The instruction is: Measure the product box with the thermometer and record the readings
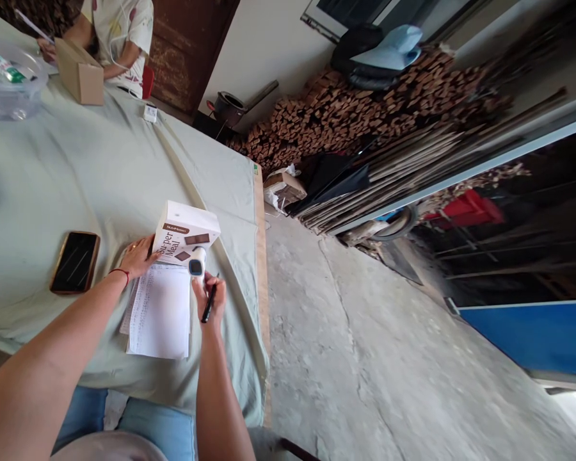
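A white printed "Super Meal" box [187, 234] stands on the cloth-covered table. My left hand [138, 257] grips its left side, thumb along the lower front edge and the other fingers partly hidden. My right hand [210, 298] is closed around a small white handheld device [198, 262] with a dark screen, held against the front of the box at its lower right. A black pen [210, 303] is tucked in the same hand, pointing down toward me. Below the box, between my forearms, lies a stack of white paper sheets [160, 314], some with writing along the left.
A smartphone [75, 262] lies left of my left hand. Across the table sits a person [125, 45] beside a cardboard box [81, 70] and a clear plastic tub [9, 96]. The table's right edge [262, 269] borders concrete floor; stacked firewood [317, 115] lines the wall.
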Available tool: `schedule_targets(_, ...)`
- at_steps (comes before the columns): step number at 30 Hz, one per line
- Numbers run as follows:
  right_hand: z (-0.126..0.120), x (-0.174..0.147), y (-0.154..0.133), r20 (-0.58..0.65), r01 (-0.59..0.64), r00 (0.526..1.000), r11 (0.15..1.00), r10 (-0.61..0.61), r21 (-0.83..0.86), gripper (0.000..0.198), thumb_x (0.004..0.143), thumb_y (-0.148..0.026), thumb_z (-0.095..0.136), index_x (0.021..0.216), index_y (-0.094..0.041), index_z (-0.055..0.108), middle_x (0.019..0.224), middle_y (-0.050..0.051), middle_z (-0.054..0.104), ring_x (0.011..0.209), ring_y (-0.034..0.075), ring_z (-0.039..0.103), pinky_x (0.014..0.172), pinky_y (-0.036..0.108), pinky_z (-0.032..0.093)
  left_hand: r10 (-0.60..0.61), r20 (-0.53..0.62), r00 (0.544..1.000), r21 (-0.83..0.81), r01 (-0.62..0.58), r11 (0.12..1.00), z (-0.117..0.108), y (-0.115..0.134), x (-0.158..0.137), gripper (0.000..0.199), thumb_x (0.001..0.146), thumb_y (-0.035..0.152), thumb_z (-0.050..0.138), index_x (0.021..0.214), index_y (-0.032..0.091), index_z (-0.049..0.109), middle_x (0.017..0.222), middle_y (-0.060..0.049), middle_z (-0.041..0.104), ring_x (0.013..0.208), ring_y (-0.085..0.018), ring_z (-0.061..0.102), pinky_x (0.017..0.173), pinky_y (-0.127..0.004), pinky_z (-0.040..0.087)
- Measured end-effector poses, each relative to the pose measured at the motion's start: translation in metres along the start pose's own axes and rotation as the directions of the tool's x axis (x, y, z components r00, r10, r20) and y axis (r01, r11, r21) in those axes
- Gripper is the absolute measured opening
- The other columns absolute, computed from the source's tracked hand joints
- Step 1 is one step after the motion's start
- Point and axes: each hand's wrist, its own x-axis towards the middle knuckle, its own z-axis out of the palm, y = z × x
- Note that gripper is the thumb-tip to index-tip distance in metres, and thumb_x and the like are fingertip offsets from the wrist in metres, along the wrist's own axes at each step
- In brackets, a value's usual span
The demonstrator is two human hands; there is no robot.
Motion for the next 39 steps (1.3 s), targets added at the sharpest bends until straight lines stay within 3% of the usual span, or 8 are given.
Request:
schedule_targets(5,-0.036,-0.021,0.026,0.023,-0.012,1.000,0.942,0.020,-0.335,0.045,0.071,-0.061,0.075,0.079,-0.023,0.055,0.089,0.005,0.068,0.082,0.021,0.060,0.073,0.032,0.048,0.004,0.025,1.000,0.028,-0.004,1.000,-0.003,0.004,0.001,0.064,0.091,0.041,0.050,0.151,0.024,0.036,0.154,-0.010,0.049,0.145,-0.031,0.040,0.120,-0.052,0.031)
schedule_targets(9,-0.040,-0.021,0.018,0.070,0.081,0.996,0.909,-0.057,-0.409,0.046,0.079,-0.065,0.065,0.091,-0.021,0.065,0.090,0.006,0.068,0.086,0.024,0.060,0.081,0.037,0.048,0.048,0.081,0.996,0.054,-0.052,0.997,-0.008,0.003,-0.005,0.071,0.083,0.032,0.059,0.150,0.024,0.036,0.156,-0.011,0.047,0.147,-0.029,0.038,0.121,-0.051,0.032)
schedule_targets(12,-0.027,-0.024,-0.003,0.056,0.091,0.995,0.935,-0.077,-0.343,0.043,0.089,-0.057,0.056,0.111,-0.022,0.068,0.102,0.008,0.068,0.093,0.023,0.062,0.086,0.038,0.048,0.046,0.078,0.996,0.101,-0.053,0.993,-0.010,0.002,-0.020,0.063,0.084,0.030,0.057,0.145,0.022,0.043,0.155,-0.011,0.047,0.147,-0.030,0.038,0.122,-0.051,0.030)
schedule_targets(14,-0.011,-0.028,-0.014,0.055,0.022,0.998,0.977,-0.011,-0.213,0.040,0.091,-0.050,0.050,0.114,-0.022,0.068,0.102,0.006,0.068,0.090,0.021,0.063,0.082,0.035,0.050,0.019,0.058,0.998,0.135,-0.027,0.990,-0.009,0.003,-0.031,0.054,0.085,0.030,0.056,0.138,0.024,0.051,0.154,-0.010,0.049,0.145,-0.031,0.040,0.123,-0.053,0.028)
schedule_targets(17,0.022,-0.030,-0.016,0.140,-0.151,0.978,0.988,0.151,-0.016,0.027,0.082,-0.043,0.056,0.093,-0.022,0.070,0.076,0.000,0.064,0.069,0.017,0.061,0.067,0.030,0.050,-0.026,0.018,1.000,0.170,0.022,0.985,-0.008,0.006,-0.044,0.043,0.086,0.032,0.054,0.129,0.027,0.057,0.152,-0.007,0.050,0.143,-0.033,0.042,0.122,-0.056,0.027)
schedule_targets(21,0.054,-0.023,-0.001,0.178,-0.246,0.956,0.969,0.235,0.039,0.016,0.070,-0.035,0.062,0.079,-0.022,0.065,0.065,-0.004,0.059,0.056,0.014,0.053,0.056,0.028,0.044,-0.003,-0.016,1.000,0.206,0.006,0.979,-0.004,0.012,-0.050,0.043,0.086,0.034,0.056,0.129,0.027,0.056,0.152,-0.008,0.048,0.144,-0.033,0.039,0.123,-0.054,0.025)
schedule_targets(28,0.062,-0.026,0.016,0.154,-0.072,0.984,0.991,0.089,-0.109,0.009,0.080,-0.029,0.057,0.076,-0.021,0.058,0.065,-0.005,0.055,0.063,0.013,0.050,0.066,0.029,0.044,0.009,-0.022,1.000,0.211,-0.005,0.978,-0.003,0.018,-0.051,0.047,0.083,0.034,0.060,0.129,0.026,0.054,0.151,-0.010,0.048,0.143,-0.034,0.038,0.123,-0.055,0.025)
schedule_targets(39,0.064,-0.031,0.031,0.174,0.005,0.984,0.986,0.024,-0.168,0.017,0.084,-0.035,0.056,0.074,-0.021,0.057,0.063,-0.003,0.057,0.058,0.014,0.050,0.063,0.030,0.044,0.001,-0.010,1.000,0.201,0.001,0.980,-0.005,0.024,-0.053,0.046,0.084,0.032,0.062,0.129,0.025,0.055,0.152,-0.009,0.047,0.143,-0.034,0.039,0.123,-0.054,0.025)
